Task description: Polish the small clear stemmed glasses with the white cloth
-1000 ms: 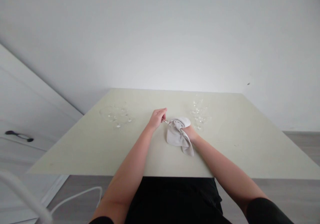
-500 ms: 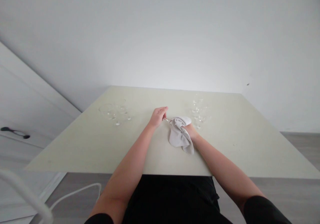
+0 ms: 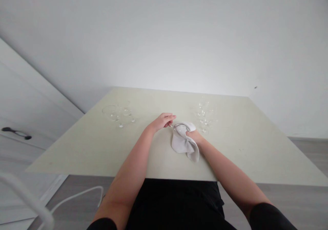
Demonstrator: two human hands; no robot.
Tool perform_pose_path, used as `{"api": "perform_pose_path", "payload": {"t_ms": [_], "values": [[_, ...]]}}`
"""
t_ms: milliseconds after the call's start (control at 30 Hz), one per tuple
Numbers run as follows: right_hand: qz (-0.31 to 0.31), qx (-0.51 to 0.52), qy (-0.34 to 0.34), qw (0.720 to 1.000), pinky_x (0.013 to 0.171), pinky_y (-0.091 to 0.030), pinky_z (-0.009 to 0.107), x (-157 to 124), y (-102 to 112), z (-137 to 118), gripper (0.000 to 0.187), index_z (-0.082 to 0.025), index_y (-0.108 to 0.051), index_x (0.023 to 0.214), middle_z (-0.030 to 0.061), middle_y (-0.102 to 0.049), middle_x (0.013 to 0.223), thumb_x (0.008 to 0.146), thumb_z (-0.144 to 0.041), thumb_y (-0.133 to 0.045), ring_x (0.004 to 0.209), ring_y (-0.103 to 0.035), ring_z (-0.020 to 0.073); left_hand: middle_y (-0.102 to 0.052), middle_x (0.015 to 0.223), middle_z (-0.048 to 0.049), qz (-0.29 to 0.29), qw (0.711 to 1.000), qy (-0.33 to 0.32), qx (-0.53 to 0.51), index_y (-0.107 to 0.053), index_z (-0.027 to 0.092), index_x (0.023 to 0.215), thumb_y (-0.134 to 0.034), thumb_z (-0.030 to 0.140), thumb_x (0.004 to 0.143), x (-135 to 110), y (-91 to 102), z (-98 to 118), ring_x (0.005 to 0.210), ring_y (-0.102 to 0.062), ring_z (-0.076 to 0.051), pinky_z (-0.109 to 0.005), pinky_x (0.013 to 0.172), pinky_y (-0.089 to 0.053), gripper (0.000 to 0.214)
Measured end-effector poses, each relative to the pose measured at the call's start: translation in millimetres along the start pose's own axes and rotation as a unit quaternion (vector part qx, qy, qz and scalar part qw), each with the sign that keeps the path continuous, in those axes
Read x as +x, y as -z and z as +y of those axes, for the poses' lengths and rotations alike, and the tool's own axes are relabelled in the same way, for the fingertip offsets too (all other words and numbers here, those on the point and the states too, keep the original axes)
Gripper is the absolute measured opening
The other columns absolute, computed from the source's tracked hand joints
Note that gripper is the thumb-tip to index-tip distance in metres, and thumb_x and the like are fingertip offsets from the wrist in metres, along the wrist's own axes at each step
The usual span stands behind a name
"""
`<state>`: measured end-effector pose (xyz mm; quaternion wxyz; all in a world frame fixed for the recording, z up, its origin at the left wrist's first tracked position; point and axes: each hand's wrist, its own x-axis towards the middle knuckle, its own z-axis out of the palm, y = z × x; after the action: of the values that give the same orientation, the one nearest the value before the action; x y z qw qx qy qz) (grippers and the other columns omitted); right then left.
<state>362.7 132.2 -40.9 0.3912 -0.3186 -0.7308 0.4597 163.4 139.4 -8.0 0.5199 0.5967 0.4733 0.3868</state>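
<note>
A clear stemmed glass [image 3: 177, 127] lies sideways between my hands over the middle of the pale table [image 3: 102, 148]. My left hand [image 3: 163, 120] pinches its stem and foot end. My right hand [image 3: 192, 135] is closed on a light grey cloth [image 3: 183, 143] that wraps the glass's bowl, with a loose end hanging toward me. Most of the bowl is hidden by the cloth.
Clear stemmed glasses [image 3: 119, 113] stand in a group at the table's left. Another group of clear glasses [image 3: 204, 115] stands right of my hands. A white cabinet [image 3: 23, 113] with a dark handle is at the left, and a white cable [image 3: 74, 197] lies on the floor.
My left hand has shifted slightly right and lowered along the stem. The cloth has been turned a little round the bowl by my right hand. The view rose slightly.
</note>
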Motion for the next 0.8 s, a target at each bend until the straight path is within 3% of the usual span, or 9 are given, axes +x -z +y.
{"api": "perform_pose_path", "payload": {"t_ms": [167, 400, 533, 700, 800], "values": [[0.023, 0.014, -0.045, 0.999, 0.100, -0.050, 0.049, 1, 5, 7, 0.028, -0.027, -0.073, 0.090, 0.0052, -0.075, 0.089, 0.076, -0.049, -0.066, 0.096, -0.068, 0.0301, -0.049, 0.054, 0.0013, -0.005, 1.000, -0.025, -0.012, -0.052, 0.017, 0.060, -0.067, 0.054, 0.074, 0, 3.7, 0, 0.044, -0.035, -0.006, -0.022, 0.044, -0.022, 0.043], [0.023, 0.079, -0.072, 0.994, 0.094, -0.053, 0.045, -5, -4, 11, 0.036, -0.024, -0.071, 0.092, 0.0043, -0.075, 0.091, 0.070, -0.052, -0.073, 0.094, -0.068, 0.0277, -0.045, 0.047, -0.0009, 0.060, 0.994, -0.048, -0.081, -0.048, 0.017, 0.049, -0.059, 0.060, 0.082, 8, 4.4, -6, 0.042, -0.035, -0.007, -0.024, 0.043, -0.018, 0.055], [0.090, 0.168, -0.099, 0.977, 0.086, -0.057, 0.043, -6, -13, 7, 0.046, -0.023, -0.069, 0.096, 0.0072, -0.075, 0.095, 0.070, -0.060, -0.068, 0.093, -0.070, 0.0291, -0.046, 0.050, -0.0001, 0.066, 0.985, -0.048, -0.155, -0.048, 0.017, 0.052, -0.059, 0.060, 0.082, 13, -0.8, -9, 0.041, -0.035, -0.006, -0.023, 0.042, -0.017, 0.054], [0.141, 0.197, -0.039, 0.969, 0.090, -0.057, 0.042, -3, -16, 4, 0.062, -0.021, -0.063, 0.116, 0.0122, -0.074, 0.110, 0.084, -0.071, -0.046, 0.107, -0.069, 0.0302, -0.045, 0.054, 0.0021, 0.121, 0.959, 0.032, -0.254, -0.050, 0.018, 0.063, -0.057, 0.060, 0.084, 18, -18.8, -12, 0.041, -0.038, -0.007, -0.022, 0.042, -0.022, 0.049], [0.151, 0.123, 0.007, 0.981, 0.096, -0.055, 0.045, 0, -13, 10, 0.065, -0.020, -0.060, 0.123, 0.0134, -0.072, 0.115, 0.085, -0.071, -0.048, 0.110, -0.068, 0.0301, -0.046, 0.056, 0.0025, 0.152, 0.955, 0.055, -0.248, -0.051, 0.018, 0.066, -0.057, 0.059, 0.083, 19, -30.1, -13, 0.043, -0.040, -0.008, -0.022, 0.043, -0.026, 0.045]]}}
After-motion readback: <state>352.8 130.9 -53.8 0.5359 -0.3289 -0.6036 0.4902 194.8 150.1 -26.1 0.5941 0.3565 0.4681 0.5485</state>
